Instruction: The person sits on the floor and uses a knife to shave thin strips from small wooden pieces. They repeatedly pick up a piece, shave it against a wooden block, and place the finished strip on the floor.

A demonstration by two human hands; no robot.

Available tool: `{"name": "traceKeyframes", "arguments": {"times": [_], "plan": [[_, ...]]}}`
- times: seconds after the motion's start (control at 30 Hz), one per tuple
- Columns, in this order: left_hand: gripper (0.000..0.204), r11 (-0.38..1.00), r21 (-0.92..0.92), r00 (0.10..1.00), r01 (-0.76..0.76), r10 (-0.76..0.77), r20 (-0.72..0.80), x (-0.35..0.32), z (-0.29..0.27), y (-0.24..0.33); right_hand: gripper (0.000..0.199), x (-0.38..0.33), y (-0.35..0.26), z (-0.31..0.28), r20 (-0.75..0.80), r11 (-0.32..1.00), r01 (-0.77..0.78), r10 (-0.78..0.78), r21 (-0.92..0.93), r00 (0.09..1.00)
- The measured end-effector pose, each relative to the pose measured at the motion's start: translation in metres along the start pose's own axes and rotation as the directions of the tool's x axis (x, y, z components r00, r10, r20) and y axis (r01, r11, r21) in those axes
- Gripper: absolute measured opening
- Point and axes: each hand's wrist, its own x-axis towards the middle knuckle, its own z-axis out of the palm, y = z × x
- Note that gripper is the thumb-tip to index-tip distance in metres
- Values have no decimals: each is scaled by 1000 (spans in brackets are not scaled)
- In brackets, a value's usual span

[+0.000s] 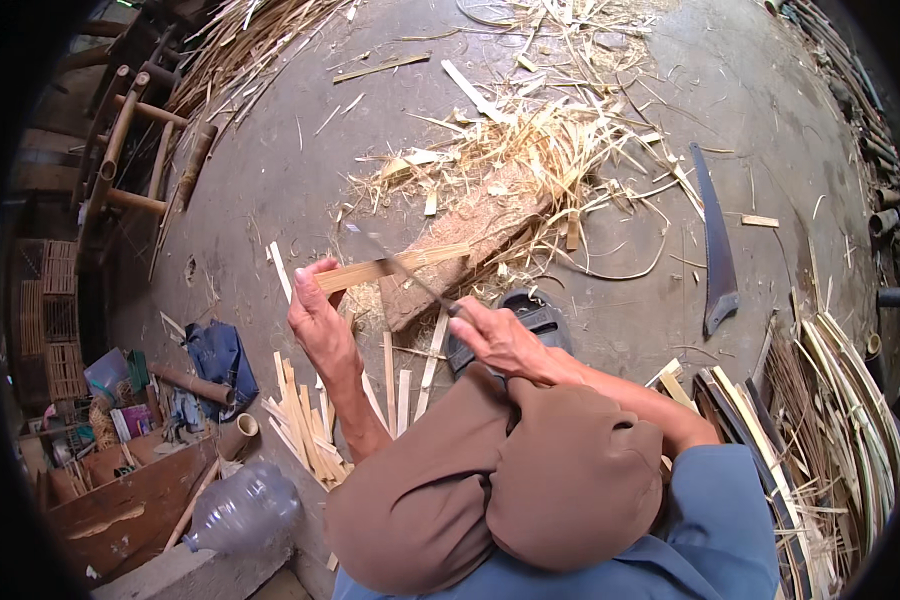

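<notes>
My left hand [322, 318] grips one end of a flat, pale bamboo strip [425, 257], which points away to the right. In my right hand [502, 338], closed around its handle, is a knife [412, 275]. The narrow blade, a little blurred, crosses the strip at a slant. Under the strip's far end lies a rough wooden block [490, 215], tilted on the floor and partly buried in curly shavings [545, 150]. A dark sandal [535, 318] on my foot shows just beyond my right hand.
A handsaw [716, 240] lies at the right. Cut bamboo slats [305, 425] are heaped by my left forearm, and long strips [840, 400] are bundled at the lower right. A large clear plastic bottle [242, 508] and wooden box [120, 515] stand lower left; a bamboo frame [140, 150] is at upper left.
</notes>
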Motion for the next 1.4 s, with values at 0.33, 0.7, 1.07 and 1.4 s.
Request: {"name": "traceKeyframes", "arguments": {"times": [0.33, 0.7, 1.07, 1.4], "plan": [[29, 977, -130, 984, -169, 159, -83, -10, -4, -17, 39, -3, 114, -27, -117, 917, -371, 357, -145, 927], [47, 826, -557, 995, -85, 43, -88, 17, 14, -26, 31, 7, 16, -20, -43, 996, -82, 80, -42, 996], [40, 876, -448, 949, -177, 32, -313, -15, 27, -10, 28, 13, -44, 9, 120, 993, 105, -111, 54, 987], [44, 943, -305, 916, -133, 0, -401, -24, 37, -5, 27, 22, -32, 6, 178, 985, 170, -163, -20, 970]]}}
